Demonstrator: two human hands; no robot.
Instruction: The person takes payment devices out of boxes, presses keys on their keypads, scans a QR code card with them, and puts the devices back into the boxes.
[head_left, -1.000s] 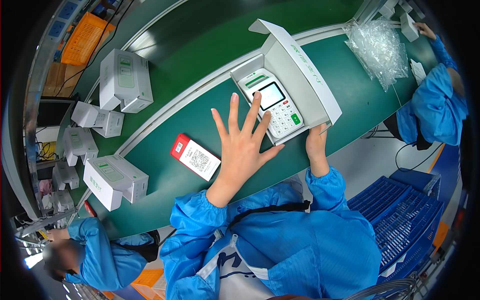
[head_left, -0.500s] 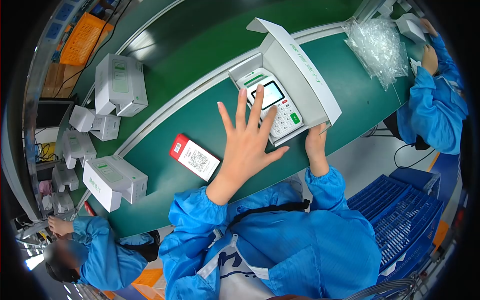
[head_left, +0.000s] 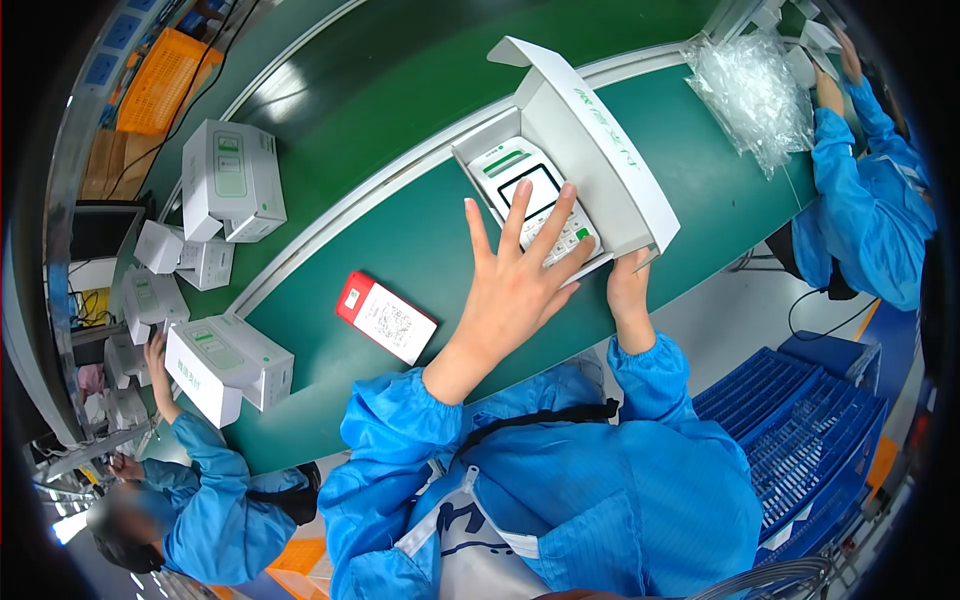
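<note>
A white and grey card payment terminal (head_left: 510,172) with a lit white screen lies in an open white cardboard box (head_left: 650,210), its lid raised on the right. My left hand (head_left: 520,280) is over the terminal, fingers spread, with fingertips at the screen and keypad; whether they press keys I cannot tell. At the box's lower right corner, my right hand (head_left: 630,295) grips the edge, its fingers partly hidden by the cardboard. Left of my left wrist, a red case with a white QR code label (head_left: 390,318) rests on the green table (head_left: 320,370).
Several white boxes (head_left: 235,180) stand at the left. A pile of clear plastic bags (head_left: 755,95) lies at the upper right. Co-workers in blue (head_left: 215,500) sit on both sides, one on the right (head_left: 870,200). Blue crates (head_left: 790,430) stand below right.
My left hand has shifted right and down across the terminal, and the screen went from pale blue to white. The left co-worker's arm has reached up toward the boxes.
</note>
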